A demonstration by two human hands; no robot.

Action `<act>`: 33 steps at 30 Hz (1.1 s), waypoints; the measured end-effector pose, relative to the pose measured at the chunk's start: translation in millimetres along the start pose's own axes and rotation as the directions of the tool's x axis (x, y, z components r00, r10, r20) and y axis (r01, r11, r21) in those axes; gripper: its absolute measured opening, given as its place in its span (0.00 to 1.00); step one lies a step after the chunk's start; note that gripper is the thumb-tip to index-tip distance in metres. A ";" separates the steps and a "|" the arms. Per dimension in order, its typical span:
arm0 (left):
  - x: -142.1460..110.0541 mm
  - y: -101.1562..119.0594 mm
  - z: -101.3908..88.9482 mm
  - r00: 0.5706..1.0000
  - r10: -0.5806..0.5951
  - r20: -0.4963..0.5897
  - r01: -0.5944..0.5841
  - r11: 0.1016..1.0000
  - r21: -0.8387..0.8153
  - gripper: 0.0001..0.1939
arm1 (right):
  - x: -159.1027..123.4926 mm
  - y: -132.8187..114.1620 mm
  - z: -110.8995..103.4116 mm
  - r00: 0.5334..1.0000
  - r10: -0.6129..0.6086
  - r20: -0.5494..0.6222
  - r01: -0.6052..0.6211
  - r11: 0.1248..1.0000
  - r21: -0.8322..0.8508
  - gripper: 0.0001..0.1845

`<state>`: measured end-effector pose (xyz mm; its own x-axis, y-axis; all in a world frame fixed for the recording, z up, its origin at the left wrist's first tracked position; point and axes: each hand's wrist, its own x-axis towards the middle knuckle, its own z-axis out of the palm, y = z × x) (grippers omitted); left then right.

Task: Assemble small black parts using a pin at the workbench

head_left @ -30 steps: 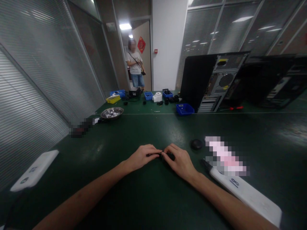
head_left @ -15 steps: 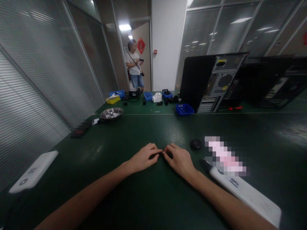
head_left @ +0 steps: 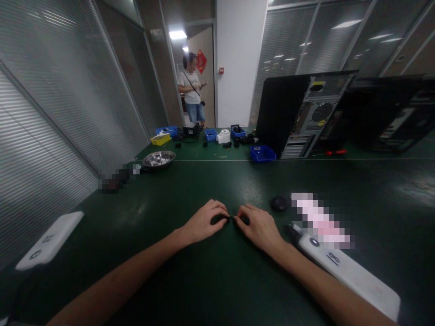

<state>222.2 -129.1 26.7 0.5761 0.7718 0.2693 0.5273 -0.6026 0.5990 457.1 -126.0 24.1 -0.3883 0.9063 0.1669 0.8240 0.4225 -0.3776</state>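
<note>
My left hand point(head_left: 205, 222) and my right hand point(head_left: 257, 226) face each other low over the green table point(head_left: 190, 271). Each hand is closed in a pinch, thumb against fingertips. Between the two pinches shows a tiny dark piece point(head_left: 231, 218) with a greenish glint, too small to name. The fingers hide most of whatever they hold. To the right of my right hand lies a round black object point(head_left: 279, 203).
On the right lies a white device marked 18 point(head_left: 353, 269), beside a blurred-out pink item point(head_left: 319, 219). A similar white device point(head_left: 50, 240) lies left. Farther off are a metal bowl point(head_left: 159, 159), a blue tray point(head_left: 263, 155), a computer case point(head_left: 282, 115) and a standing person point(head_left: 192, 90).
My fingertips have drawn slightly apart, and the small dark piece between them shows a greenish glint. In the doorway the person has shifted their arms a little.
</note>
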 end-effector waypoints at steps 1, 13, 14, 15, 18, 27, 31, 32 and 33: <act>0.8 0.7 1.3 1.000 0.016 0.003 -0.016 1.000 -0.004 0.10 | -0.2 -1.3 1.0 1.000 -0.004 0.000 0.004 1.000 -0.001 0.07; 2.7 -20.8 -6.4 1.000 0.004 0.021 -0.007 0.992 0.129 0.15 | -3.2 -3.8 0.0 0.999 0.035 -0.023 -0.035 0.999 -0.019 0.09; 2.4 -30.4 -11.6 1.000 -0.016 0.009 0.014 0.988 0.154 0.15 | -3.2 -3.4 0.1 0.999 0.038 -0.024 -0.038 0.999 -0.019 0.09; 1.7 -41.9 -18.2 0.999 -0.048 -0.008 0.049 0.980 0.192 0.15 | -3.2 -3.1 0.4 0.999 0.038 -0.023 -0.039 0.999 -0.019 0.09; -5.8 -84.1 -47.1 0.977 -0.191 -0.099 0.214 0.917 0.337 0.16 | -3.4 -2.9 1.1 0.999 0.027 -0.019 -0.027 1.000 -0.014 0.09; -75.6 -185.7 -144.1 0.783 -0.403 -0.473 0.609 0.652 0.452 0.20 | -2.4 -4.4 -1.1 1.000 0.021 -0.005 -0.021 1.000 0.002 0.09; -87.0 -207.1 -150.1 0.732 -0.427 -0.530 0.668 0.603 0.436 0.21 | -2.0 -5.0 -1.8 1.000 0.023 0.007 -0.023 1.000 0.007 0.10; -87.2 -210.7 -149.7 0.725 -0.432 -0.536 0.675 0.598 0.431 0.21 | -2.0 -5.1 -1.9 1.000 0.021 0.009 -0.021 1.000 0.009 0.10; -86.9 -213.8 -149.2 0.719 -0.437 -0.541 0.682 0.595 0.426 0.21 | -2.0 -5.1 -1.9 1.000 0.019 0.010 -0.019 1.000 0.010 0.10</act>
<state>-33.8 -37.0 -12.3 -0.1541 0.9279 0.3396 0.9724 0.0814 0.2188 454.5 -130.0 27.4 -0.3762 0.9142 0.1509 0.8271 0.4047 -0.3900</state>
